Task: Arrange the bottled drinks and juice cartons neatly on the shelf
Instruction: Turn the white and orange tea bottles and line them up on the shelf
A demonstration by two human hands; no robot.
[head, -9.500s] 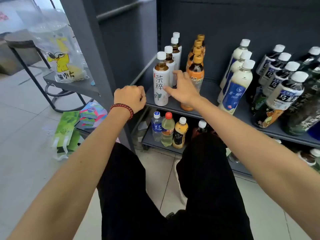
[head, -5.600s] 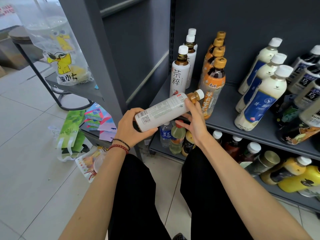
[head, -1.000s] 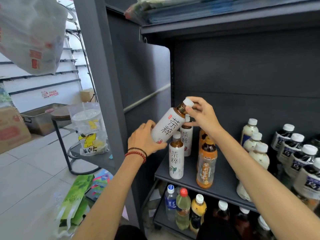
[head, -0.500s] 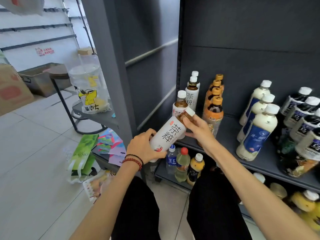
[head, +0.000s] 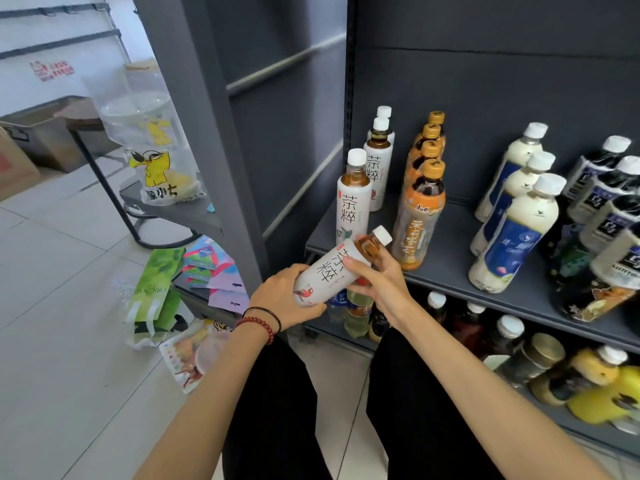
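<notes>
I hold a white-labelled tea bottle (head: 332, 268) tilted, cap up to the right, just in front of the grey shelf's (head: 446, 268) left front edge. My left hand (head: 282, 296) grips its base. My right hand (head: 377, 275) grips its upper part below the white cap. On the shelf behind it stands a row of three matching white tea bottles (head: 354, 199). To their right runs a row of several orange-capped tea bottles (head: 417, 216).
Milky white bottles (head: 512, 237) and dark-labelled bottles (head: 609, 237) fill the shelf's right side. A lower shelf holds more bottles (head: 356, 313) and yellow ones (head: 602, 386). A grey upright post (head: 214, 133) stands left. Bags and packets (head: 156, 289) lie on the tiled floor by a stool.
Both hands have kept hold of the white tea bottle, lowering it from above the row to the shelf's front edge. My view has dropped towards the shelf.
</notes>
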